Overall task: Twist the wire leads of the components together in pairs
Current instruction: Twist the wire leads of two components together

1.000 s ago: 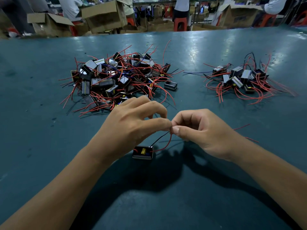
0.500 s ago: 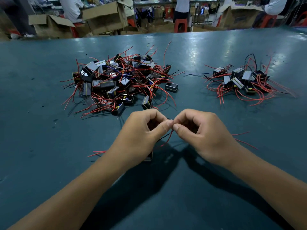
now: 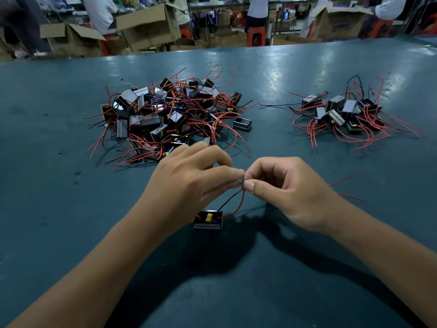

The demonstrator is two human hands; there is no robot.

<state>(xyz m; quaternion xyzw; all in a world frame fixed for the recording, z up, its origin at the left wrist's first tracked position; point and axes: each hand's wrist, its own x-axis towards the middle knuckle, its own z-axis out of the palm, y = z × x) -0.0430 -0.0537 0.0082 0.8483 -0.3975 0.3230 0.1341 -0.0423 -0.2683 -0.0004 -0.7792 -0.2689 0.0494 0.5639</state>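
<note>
A small black box component (image 3: 208, 219) with a yellow part inside lies on the teal table (image 3: 59, 209) in front of me. A black lead (image 3: 227, 201) and a red lead (image 3: 239, 204) rise from it to my fingertips. My left hand (image 3: 189, 181) and my right hand (image 3: 290, 192) meet just above it, each pinching the ends of these two leads between thumb and forefinger. The lead tips are hidden between my fingers. Two more red leads (image 3: 347, 195) stick out from behind my right hand.
A big heap of components with red wires (image 3: 165, 117) lies behind my left hand. A smaller heap (image 3: 343, 114) lies at the far right. One lone component (image 3: 242, 124) sits beside the big heap. Cardboard boxes (image 3: 146, 24), stools and people stand beyond the table's far edge.
My left hand has turned and lifted, uncovering the component that it hid half a second ago. Both hands stay pinched on the lead ends at the same spot.
</note>
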